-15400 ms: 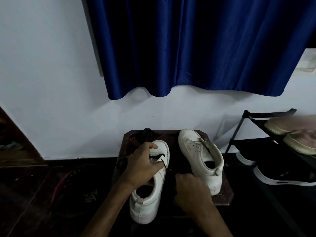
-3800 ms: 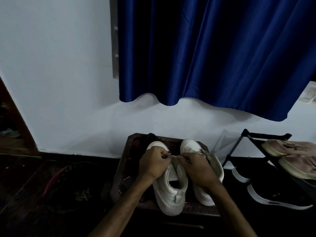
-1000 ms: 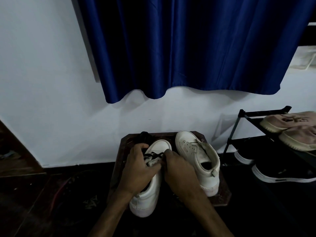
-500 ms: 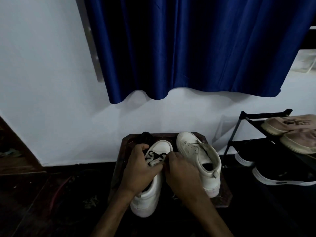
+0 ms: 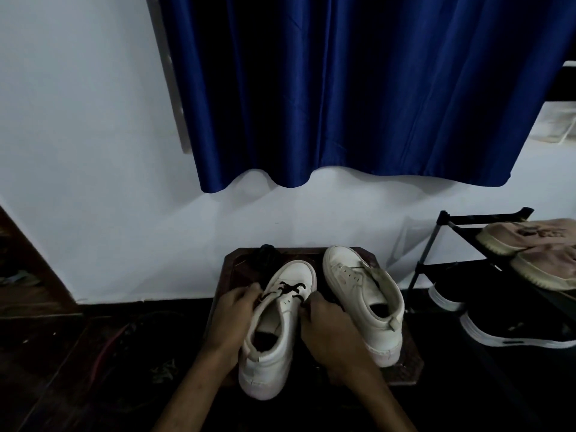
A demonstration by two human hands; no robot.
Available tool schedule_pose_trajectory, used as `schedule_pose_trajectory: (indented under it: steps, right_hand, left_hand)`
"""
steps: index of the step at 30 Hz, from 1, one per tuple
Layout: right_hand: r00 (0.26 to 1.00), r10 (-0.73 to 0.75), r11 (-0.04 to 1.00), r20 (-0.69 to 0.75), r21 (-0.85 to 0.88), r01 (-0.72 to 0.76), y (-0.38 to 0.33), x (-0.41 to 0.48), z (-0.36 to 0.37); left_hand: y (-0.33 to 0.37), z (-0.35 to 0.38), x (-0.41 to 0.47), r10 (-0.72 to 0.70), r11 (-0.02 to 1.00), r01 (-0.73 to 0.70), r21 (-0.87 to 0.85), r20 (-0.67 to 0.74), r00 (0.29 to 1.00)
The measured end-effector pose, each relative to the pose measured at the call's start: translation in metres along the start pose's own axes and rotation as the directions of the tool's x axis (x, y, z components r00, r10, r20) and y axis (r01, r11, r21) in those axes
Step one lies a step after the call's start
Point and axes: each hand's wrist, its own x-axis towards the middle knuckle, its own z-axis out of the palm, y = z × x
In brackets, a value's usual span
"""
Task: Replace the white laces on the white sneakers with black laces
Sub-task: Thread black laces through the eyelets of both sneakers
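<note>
On the stool (image 5: pixel 410 360), left hand (image 5: pixel 233 319) and right hand (image 5: pixel 330 330) are pinching the black lace (image 5: pixel 290 288) on 1 sneaker (image 5: pixel 274 335); 2nd sneaker (image 5: pixel 364 302) is sitting beside.

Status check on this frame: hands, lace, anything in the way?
Both busy: left hand and right hand pinch the black lace at the left sneaker. Lace crosses only the toe-end eyelets. The right sneaker alongside shows no lace; nothing blocking.

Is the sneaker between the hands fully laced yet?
Partly laced: the black lace crosses the sneaker only near the toe; eyelets nearer the opening are bare.
</note>
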Motion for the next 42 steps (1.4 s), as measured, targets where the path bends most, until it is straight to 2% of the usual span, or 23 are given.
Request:
schedule_pose_trajectory:
  steps: [2, 6, 8, 10, 12, 13, 14, 15, 16, 17, 19, 22, 25, 27, 28, 29, 30, 31, 32, 34, 36, 38, 42]
  right_hand:
    - [0.999, 0.002, 1.0, -0.033, 0.012, -0.001, -0.004, 0.005, -0.001]
    - [0.999, 0.021, 0.999, -0.042, -0.025, -0.022, -0.001, 0.015, 0.0]
    - [0.998, 0.008, 0.994, -0.06, -0.109, -0.015, 0.001, 0.016, -0.003]
    - [0.994, -0.014, 0.99, -0.11, -0.144, -0.002, 0.003, 0.019, -0.009]
    - [0.987, 0.025, 1.0, -0.158, -0.005, -0.026, 0.006, 0.027, -0.017]
    - [0.988, 0.081, 0.98, -0.133, 0.189, -0.055, 0.006, 0.031, -0.024]
    - [0.989, 0.138, 0.886, -0.055, 0.454, -0.099, 0.003, 0.034, -0.034]
    - [0.984, 0.166, 0.703, 0.066, 0.692, -0.165, -0.002, 0.037, -0.046]
    - [0.976, 0.128, 0.478, 0.177, 0.851, -0.217, -0.008, 0.038, -0.061]
    - [0.971, 0.055, 0.284, 0.231, 0.929, -0.237, -0.014, 0.038, -0.077]
    - [0.977, -0.097, 0.031, 0.189, 0.982, -0.187, -0.025, 0.038, -0.111]
    - [0.978, -0.208, -0.155, 0.023, 0.986, -0.057, -0.04, 0.035, -0.152]
    - [0.971, -0.227, -0.183, -0.08, 0.982, 0.038, -0.051, 0.028, -0.175]
    - [0.967, -0.231, -0.16, -0.108, 0.984, 0.072, -0.052, 0.027, -0.178]
    - [0.968, -0.223, -0.149, -0.112, 0.986, 0.079, -0.051, 0.026, -0.176]
    - [0.973, -0.206, -0.138, -0.108, 0.987, 0.081, -0.05, 0.027, -0.172]
    - [0.978, -0.18, -0.136, -0.103, 0.988, 0.079, -0.05, 0.027, -0.168]
    - [0.984, -0.15, -0.144, -0.092, 0.987, 0.071, -0.05, 0.027, -0.162]
    - [0.99, -0.122, -0.162, -0.075, 0.985, 0.055, -0.05, 0.028, -0.155]
    - [0.995, -0.093, -0.189, -0.044, 0.982, 0.026, -0.053, 0.03, -0.14]
    - [0.996, -0.081, -0.173, -0.026, 0.985, 0.012, -0.057, 0.031, -0.126]
    - [0.996, -0.082, -0.156, -0.02, 0.988, 0.007, -0.06, 0.033, -0.116]
    - [0.998, -0.058, -0.141, -0.029, 0.99, 0.02, -0.056, 0.038, -0.109]
  left_hand:
    - [-0.007, -0.006, 0.003, -0.023, 1.0, 0.022, 0.009, 0.036, 0.999]
    - [-0.01, -0.005, 0.007, 0.046, 0.979, -0.058, 0.197, 0.065, 0.997]
    - [-0.006, -0.002, 0.007, 0.029, 0.962, -0.053, 0.268, 0.095, 0.995]
    - [0.001, -0.005, 0.01, -0.034, 0.97, 0.005, 0.243, 0.117, 0.992]
    - [0.014, -0.009, 0.009, -0.138, 0.988, 0.126, 0.085, 0.143, 0.98]
    - [0.023, -0.011, 0.008, -0.155, 0.988, 0.154, 0.02, 0.154, 0.976]
    - [0.031, -0.015, 0.007, -0.138, 0.99, 0.142, -0.02, 0.154, 0.978]
    - [0.039, -0.018, 0.007, -0.098, 0.993, 0.107, -0.057, 0.144, 0.985]
    - [0.049, -0.021, 0.005, -0.05, 0.994, 0.063, -0.092, 0.139, 0.989]
    - [0.059, -0.026, 0.003, -0.003, 0.992, 0.021, -0.128, 0.139, 0.99]
    - [0.08, -0.034, -0.001, 0.099, 0.98, -0.071, -0.189, 0.142, 0.985]
    - [0.103, -0.04, -0.005, 0.239, 0.946, -0.201, -0.256, 0.125, 0.963]
    - [0.1, -0.042, -0.003, 0.287, 0.941, -0.262, -0.213, 0.097, 0.953]
    - [0.084, -0.045, 0.002, 0.293, 0.955, -0.286, -0.077, 0.102, 0.951]
    - [0.073, -0.046, 0.007, 0.313, 0.944, -0.321, 0.075, 0.094, 0.945]
    - [0.062, -0.046, 0.01, 0.345, 0.891, -0.349, 0.29, 0.068, 0.936]
    - [0.052, -0.046, 0.011, 0.383, 0.797, -0.352, 0.49, 0.04, 0.923]
    - [0.047, -0.043, 0.008, 0.44, 0.718, -0.37, 0.589, 0.026, 0.897]
    - [0.046, -0.039, 0.004, 0.496, 0.694, -0.427, 0.579, 0.045, 0.867]
    - [0.059, -0.027, -0.008, 0.502, 0.776, -0.535, 0.336, 0.186, 0.845]
    - [0.076, -0.011, -0.018, 0.383, 0.899, -0.435, 0.056, 0.381, 0.841]
    - [0.088, -0.001, -0.023, 0.341, 0.928, -0.373, -0.025, 0.467, 0.816]
    - [0.09, -0.004, -0.024, 0.361, 0.926, -0.366, -0.091, 0.49, 0.793]
